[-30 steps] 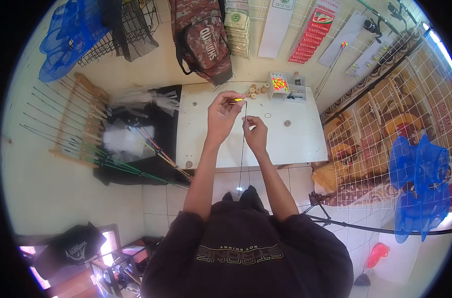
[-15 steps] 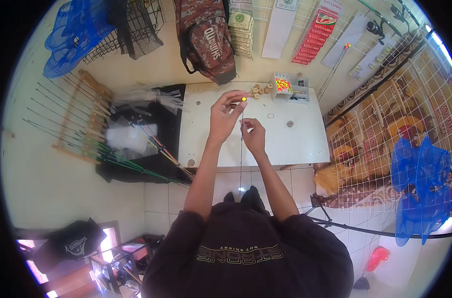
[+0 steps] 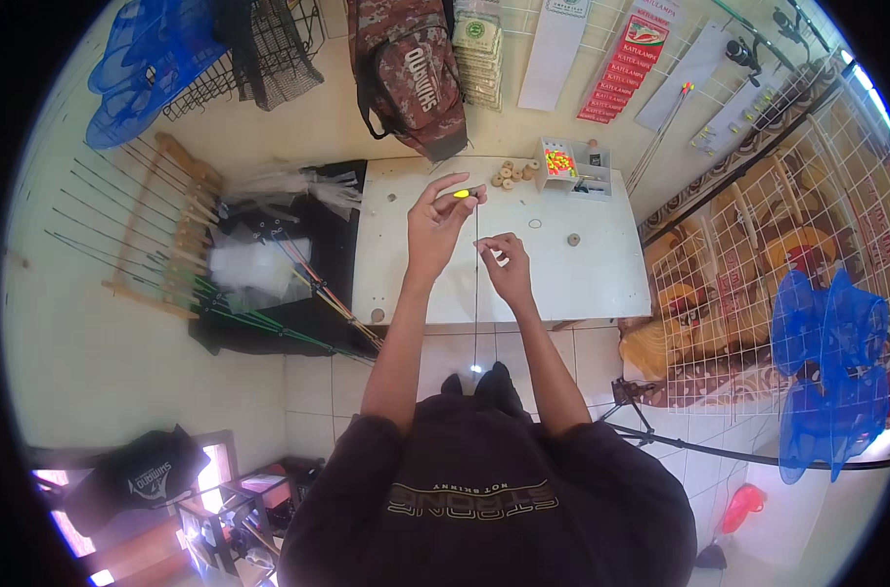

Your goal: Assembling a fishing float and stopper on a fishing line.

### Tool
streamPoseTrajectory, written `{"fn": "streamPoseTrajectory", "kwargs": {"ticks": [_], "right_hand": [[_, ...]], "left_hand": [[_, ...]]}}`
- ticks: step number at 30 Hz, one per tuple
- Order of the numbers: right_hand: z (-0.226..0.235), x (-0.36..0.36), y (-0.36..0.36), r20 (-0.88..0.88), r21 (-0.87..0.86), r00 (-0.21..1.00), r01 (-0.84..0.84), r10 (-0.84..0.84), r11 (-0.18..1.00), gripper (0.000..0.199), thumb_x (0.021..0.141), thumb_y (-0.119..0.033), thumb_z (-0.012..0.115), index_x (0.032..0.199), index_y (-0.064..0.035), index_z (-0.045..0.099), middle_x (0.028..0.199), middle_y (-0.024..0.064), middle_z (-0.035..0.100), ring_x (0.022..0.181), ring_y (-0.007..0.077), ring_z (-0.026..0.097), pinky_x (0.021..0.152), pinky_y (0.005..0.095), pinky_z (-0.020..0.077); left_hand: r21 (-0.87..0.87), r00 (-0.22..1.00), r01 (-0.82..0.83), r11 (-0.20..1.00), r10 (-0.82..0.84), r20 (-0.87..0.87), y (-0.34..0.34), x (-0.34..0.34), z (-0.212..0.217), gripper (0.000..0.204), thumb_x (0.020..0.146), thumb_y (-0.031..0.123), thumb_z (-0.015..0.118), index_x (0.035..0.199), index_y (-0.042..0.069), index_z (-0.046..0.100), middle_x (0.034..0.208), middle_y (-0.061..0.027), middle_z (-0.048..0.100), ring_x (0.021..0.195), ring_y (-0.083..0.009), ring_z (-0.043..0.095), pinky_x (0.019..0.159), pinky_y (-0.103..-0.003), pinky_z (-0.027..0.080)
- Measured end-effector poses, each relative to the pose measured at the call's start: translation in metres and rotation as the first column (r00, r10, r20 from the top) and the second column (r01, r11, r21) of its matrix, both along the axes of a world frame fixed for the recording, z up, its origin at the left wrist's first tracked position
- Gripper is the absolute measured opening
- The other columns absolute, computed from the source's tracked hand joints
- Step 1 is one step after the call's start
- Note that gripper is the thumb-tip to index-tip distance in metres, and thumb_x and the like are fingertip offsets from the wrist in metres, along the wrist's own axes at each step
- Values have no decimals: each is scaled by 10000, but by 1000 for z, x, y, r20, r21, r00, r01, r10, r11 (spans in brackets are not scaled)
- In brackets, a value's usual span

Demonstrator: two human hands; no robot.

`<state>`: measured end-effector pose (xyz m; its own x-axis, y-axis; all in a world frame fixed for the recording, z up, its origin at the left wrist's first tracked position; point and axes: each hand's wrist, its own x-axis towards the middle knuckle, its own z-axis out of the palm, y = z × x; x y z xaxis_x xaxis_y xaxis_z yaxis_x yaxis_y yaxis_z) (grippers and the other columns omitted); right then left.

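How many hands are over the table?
2: the left hand, holding a yellow piece, and the right hand, lower in view and further right. None seem hidden.

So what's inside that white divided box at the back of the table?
The white box holds small red and yellow pieces on its left, and a bottle-like item and slim dark items on its right. The heaped pieces cover whatever lies beneath them.

The tabletop [image 3: 582, 284] is smooth, the yellow piece [image 3: 462, 194] perhaps plastic.
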<state>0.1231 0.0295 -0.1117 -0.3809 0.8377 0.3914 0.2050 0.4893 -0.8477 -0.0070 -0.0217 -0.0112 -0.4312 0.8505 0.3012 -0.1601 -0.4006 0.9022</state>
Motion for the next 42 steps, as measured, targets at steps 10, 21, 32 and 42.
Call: {"fn": "streamPoseTrajectory", "kwargs": {"ticks": [10,21,32,42], "right_hand": [[2,3,-3,-37,-96,998,-57,53,994,99,838,-123,641,909,-84,697,837,36,640,780,140,532,650,261,420],[-8,-4,-3,-118,-81,992,28,-37,996,80,832,-64,628,900,-62,671,807,56,612,693,124,579,567,246,428],[-12,-3,-4,-92,-108,996,-8,-2,994,86,836,-103,640,907,-67,670,849,47,646,723,118,594,588,246,438],[-16,5,-5,-82,-186,997,-27,12,982,103,842,-114,640,921,-58,674,871,40,666,739,106,584,613,241,437]], "left_hand": [[15,997,-29,999,30,-74,2,-1,10,224,889,116,613,1076,-7,612,1000,-127,675,916,-163,636,794,-266,483],[1,992,20,1000,-20,-123,5,-5,16,349,899,121,598,1218,3,522,1043,-154,663,871,-131,631,785,-251,478],[-21,992,23,1000,-25,-122,9,-8,9,391,886,54,593,1259,11,482,1110,-168,633,913,-161,640,848,-265,478],[-99,987,20,995,-36,-157,8,-7,-10,420,887,62,595,1277,1,452,1060,-136,658,966,-155,620,877,-277,466]]}}
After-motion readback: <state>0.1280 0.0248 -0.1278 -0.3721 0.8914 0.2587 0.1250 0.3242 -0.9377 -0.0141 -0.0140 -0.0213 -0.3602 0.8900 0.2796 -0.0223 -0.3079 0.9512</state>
